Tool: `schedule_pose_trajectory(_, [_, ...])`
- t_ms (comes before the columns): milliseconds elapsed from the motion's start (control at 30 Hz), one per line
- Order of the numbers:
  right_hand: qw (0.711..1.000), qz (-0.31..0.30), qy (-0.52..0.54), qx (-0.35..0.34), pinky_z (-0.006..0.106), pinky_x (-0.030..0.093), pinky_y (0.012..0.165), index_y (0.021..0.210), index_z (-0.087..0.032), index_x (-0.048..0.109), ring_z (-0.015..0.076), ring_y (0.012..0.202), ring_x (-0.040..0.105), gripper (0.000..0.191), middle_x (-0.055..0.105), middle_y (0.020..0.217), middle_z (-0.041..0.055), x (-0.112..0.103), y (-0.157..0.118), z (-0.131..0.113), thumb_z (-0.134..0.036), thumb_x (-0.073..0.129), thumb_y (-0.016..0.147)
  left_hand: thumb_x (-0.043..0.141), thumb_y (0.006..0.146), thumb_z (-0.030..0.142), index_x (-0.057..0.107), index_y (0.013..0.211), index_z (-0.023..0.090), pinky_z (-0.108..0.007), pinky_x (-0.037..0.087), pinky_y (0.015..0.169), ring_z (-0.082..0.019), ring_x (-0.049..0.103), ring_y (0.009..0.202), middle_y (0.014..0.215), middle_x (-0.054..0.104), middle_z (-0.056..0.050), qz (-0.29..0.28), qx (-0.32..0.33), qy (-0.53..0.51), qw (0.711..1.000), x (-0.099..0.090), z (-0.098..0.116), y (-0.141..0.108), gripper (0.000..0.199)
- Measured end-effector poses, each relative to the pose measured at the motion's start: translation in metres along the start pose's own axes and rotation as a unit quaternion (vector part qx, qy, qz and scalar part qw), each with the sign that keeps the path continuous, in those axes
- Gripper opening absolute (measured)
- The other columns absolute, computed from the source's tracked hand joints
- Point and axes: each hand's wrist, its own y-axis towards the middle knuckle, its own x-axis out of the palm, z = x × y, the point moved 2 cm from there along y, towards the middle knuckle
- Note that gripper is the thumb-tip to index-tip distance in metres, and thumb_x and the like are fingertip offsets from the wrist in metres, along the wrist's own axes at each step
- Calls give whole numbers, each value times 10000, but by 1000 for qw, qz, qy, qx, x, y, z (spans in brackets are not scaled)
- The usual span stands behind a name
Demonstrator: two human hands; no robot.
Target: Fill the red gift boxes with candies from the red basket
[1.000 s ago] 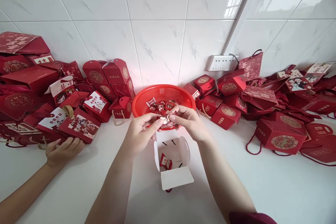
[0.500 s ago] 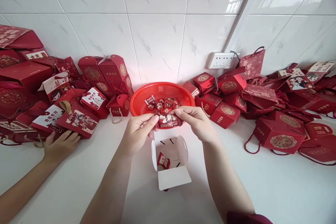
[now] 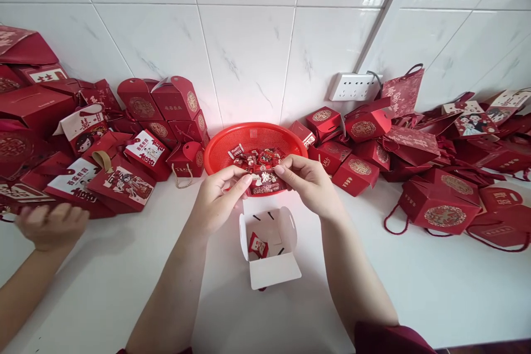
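A red candy packet (image 3: 267,180) with white print is stretched between my hands, over the near rim of the red plastic basket (image 3: 215,146). My left hand (image 3: 222,193) pinches its left end; my right hand (image 3: 305,182) pinches its right end. Wrapped candies (image 3: 253,159) lie in the basket behind the packet. Just below my hands stands an open box (image 3: 274,274), its white inside facing up and its flap folded toward me. One red and white wrapped candy (image 3: 258,245) rests inside the box.
Red gift boxes (image 3: 178,99) are piled on the left, and more boxes (image 3: 442,204) with rope handles lie on the right. Another person's hand (image 3: 53,227) is by the left pile. A white power strip (image 3: 354,87) is against the tiled wall.
The other person's hand has moved left, off the near box, and its fingers have curled. My hands keep the packet between them. The view has shifted slightly.
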Motion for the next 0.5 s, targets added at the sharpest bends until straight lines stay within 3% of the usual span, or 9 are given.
schedule_pose_trajectory(267, [1000,3,-1,16,242,345,529,754,-189,557,99,574,414,346,470,640,-28,-2,0,2,-490,633,904,621,882,395,637,899,194,-191,462,533,-135,589,692,734,623,-8,-7,-6,8,1000,-3,0,-1,203])
schedule_pose_trajectory(500, [996,-1,-84,38,225,262,454,758,-183,571,78,514,328,370,418,593,-46,-8,-1,1,-522,626,897,617,879,361,620,856,192,-199,469,552,-128,597,686,812,659,-10,-35,-6,43,998,1,1,-3,170])
